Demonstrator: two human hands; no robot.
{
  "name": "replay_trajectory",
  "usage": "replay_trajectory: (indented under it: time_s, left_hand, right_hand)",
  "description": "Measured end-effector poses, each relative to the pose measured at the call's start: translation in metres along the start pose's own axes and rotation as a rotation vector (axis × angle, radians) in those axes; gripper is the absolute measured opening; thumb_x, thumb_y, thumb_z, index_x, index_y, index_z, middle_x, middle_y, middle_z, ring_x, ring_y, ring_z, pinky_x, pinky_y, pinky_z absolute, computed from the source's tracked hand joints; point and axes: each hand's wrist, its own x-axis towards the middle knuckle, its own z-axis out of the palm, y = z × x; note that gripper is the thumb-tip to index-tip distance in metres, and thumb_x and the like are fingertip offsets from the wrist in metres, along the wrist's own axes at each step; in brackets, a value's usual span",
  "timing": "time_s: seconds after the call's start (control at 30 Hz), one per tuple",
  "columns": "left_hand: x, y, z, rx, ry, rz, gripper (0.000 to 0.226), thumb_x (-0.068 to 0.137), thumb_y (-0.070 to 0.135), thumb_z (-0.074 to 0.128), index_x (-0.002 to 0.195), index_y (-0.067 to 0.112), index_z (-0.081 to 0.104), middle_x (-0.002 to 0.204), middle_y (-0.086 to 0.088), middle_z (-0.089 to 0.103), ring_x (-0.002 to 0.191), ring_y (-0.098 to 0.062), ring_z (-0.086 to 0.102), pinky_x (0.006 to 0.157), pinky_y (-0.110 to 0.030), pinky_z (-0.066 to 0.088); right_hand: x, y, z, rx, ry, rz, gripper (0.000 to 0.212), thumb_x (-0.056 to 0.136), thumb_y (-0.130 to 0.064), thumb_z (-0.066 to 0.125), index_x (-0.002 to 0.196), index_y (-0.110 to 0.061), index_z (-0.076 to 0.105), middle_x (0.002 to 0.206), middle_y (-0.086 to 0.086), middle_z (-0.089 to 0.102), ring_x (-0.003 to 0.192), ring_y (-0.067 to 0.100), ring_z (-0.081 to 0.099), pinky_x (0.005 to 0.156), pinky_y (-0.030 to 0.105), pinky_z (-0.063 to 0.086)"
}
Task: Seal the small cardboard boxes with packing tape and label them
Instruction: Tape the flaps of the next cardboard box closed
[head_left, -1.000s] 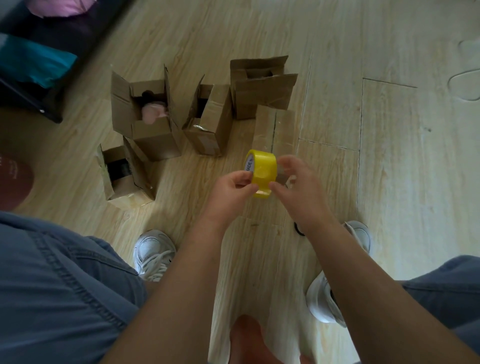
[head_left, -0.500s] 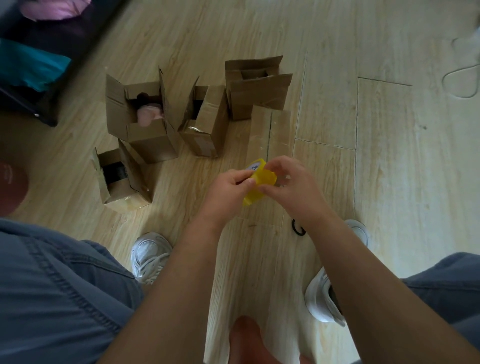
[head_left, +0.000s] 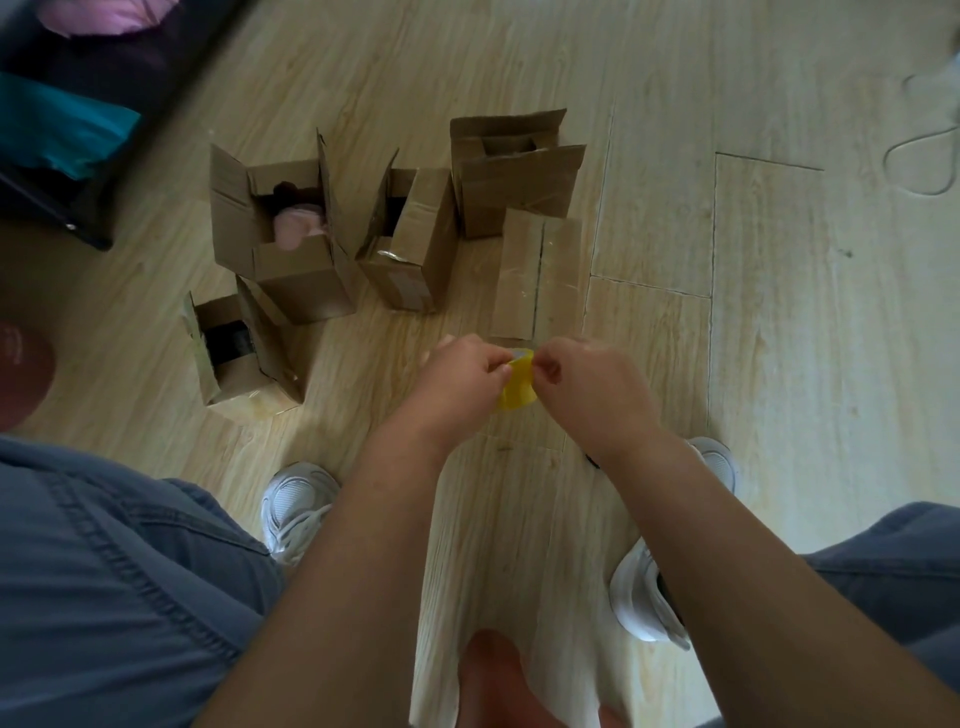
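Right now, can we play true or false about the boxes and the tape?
1. The left hand and the right hand both hold the yellow tape roll. True.
2. A pink thing sits inside an open box. True.
3. Every box on the floor is shut. False: that box has its flaps standing open.
4. The shoes are black. False: they are white.
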Motion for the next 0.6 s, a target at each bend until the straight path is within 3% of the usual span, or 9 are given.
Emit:
replay_trajectory:
  time_s: [0.13,0.3,0.47,0.6]
  left_hand:
    - [-0.0005,-0.0042,0.0012,0.044,-0.067,-0.030,0.030,0.104,0.025,0.045,0.123,0.026,0.068,0.100,0.008,0.050,0.123,-0.024,0.040,0.110,-0.047,0.029]
    - [0.0001,-0.0039,0.0001,-0.003,-0.099,-0.009,0.029,0.103,0.022,0.046,0.120,0.024,0.069,0.101,0.007,0.052,0.127,-0.026,0.040,0.112,-0.050,0.028]
    - [0.0028,-0.0048,-0.0002,-0.079,-0.105,-0.005,0.026,0.101,0.020,0.050,0.114,0.025,0.072,0.089,0.014,0.054,0.128,-0.028,0.042,0.112,-0.053,0.029]
    - [0.0002,-0.0096,0.0016,-0.241,-0.101,-0.063,0.025,0.099,0.018,0.053,0.115,0.022,0.072,0.114,-0.002,0.059,0.116,-0.022,0.054,0.098,-0.043,0.046]
  right_hand:
    - [-0.0056,-0.0011,0.0032,-0.043,0.018,-0.037,0.015,0.085,-0.015,0.067,0.071,-0.013,0.062,0.065,-0.001,0.055,0.050,0.019,0.046,0.045,0.025,0.032]
    - [-0.0071,-0.0017,0.0020,0.019,0.029,-0.051,0.017,0.080,-0.010,0.070,0.069,-0.014,0.058,0.065,-0.002,0.052,0.051,0.018,0.044,0.044,0.027,0.036]
    - [-0.0076,-0.0008,0.0013,0.141,0.047,0.033,0.014,0.080,-0.007,0.066,0.069,-0.011,0.057,0.067,0.001,0.053,0.056,0.022,0.049,0.049,0.031,0.039]
    - [-0.0052,0.0047,-0.0015,0.329,0.027,0.202,0.008,0.082,-0.006,0.066,0.075,-0.010,0.064,0.073,0.000,0.059,0.067,0.016,0.055,0.059,0.026,0.042]
